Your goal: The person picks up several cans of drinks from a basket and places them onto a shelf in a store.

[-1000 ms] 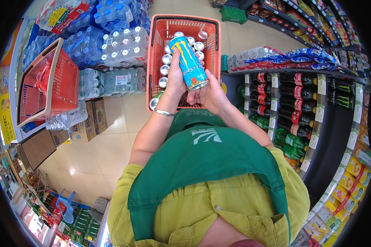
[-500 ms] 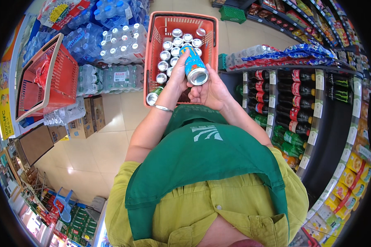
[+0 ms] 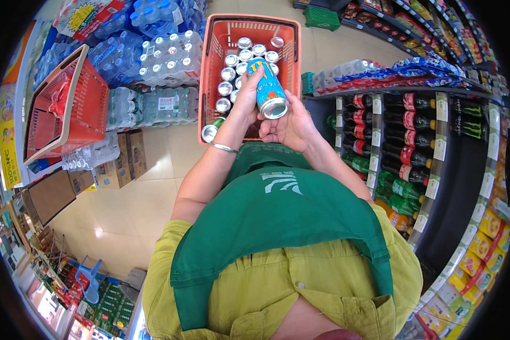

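A blue drink can (image 3: 271, 90) with yellow and orange print is tilted in front of me, its silver end toward me. My left hand (image 3: 247, 97) wraps its left side, thumb along the can. Against the lower right side rests my right hand (image 3: 293, 126), with thumb by the can's end and fingers curled beneath. Both hands are over the near part of a red shopping basket (image 3: 203, 68). Inside it stand several silver-topped cans (image 3: 228, 74). A green can (image 3: 211, 130) leans in the basket's near left corner, partly hidden by my left wrist.
At left, another red basket (image 3: 88, 113) sits by shrink-wrapped bottle packs (image 3: 167, 105) and cardboard boxes (image 3: 119, 169). A shelf of dark soda bottles (image 3: 408, 122) runs along my right, with bagged goods (image 3: 402, 71) on top. A green crate (image 3: 321, 18) lies on the floor ahead.
The blue can has tipped slightly, so more of its printed side and less of its silver end shows. Both hands stay on it, over the basket.
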Available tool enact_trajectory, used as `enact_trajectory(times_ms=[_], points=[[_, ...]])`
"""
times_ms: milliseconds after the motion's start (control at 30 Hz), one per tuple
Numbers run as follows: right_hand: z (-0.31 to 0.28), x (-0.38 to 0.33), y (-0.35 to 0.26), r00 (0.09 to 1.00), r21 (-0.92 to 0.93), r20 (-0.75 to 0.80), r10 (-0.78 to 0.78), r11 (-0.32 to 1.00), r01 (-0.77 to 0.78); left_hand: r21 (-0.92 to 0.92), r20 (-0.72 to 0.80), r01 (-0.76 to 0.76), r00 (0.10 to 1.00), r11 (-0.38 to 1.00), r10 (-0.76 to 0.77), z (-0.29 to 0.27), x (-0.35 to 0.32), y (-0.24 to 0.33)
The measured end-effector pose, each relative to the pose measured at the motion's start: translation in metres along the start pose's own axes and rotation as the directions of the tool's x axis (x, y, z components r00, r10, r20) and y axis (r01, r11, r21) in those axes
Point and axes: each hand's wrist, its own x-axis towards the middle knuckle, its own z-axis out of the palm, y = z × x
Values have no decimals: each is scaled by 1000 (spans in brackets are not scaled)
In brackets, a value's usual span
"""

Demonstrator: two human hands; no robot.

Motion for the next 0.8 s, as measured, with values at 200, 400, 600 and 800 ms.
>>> enact_trajectory(times_ms=[200,400,600,800], points=[[10,4,7,988,-21,-138,-72,997,70,270,-22,-274,957,923,290,9,-13,13],[-4,4,12,930,406,368,11,898,-171,-162,136,-233,957,959,255,9,-15,15],[-7,7,17,938,367,345,24,917,-159,-147,80,-298,947,943,312,21,-24,21],[-1,7,15,948,278,319,9,955,-103,-191,109,-323,932,927,347,21,-27,25]])
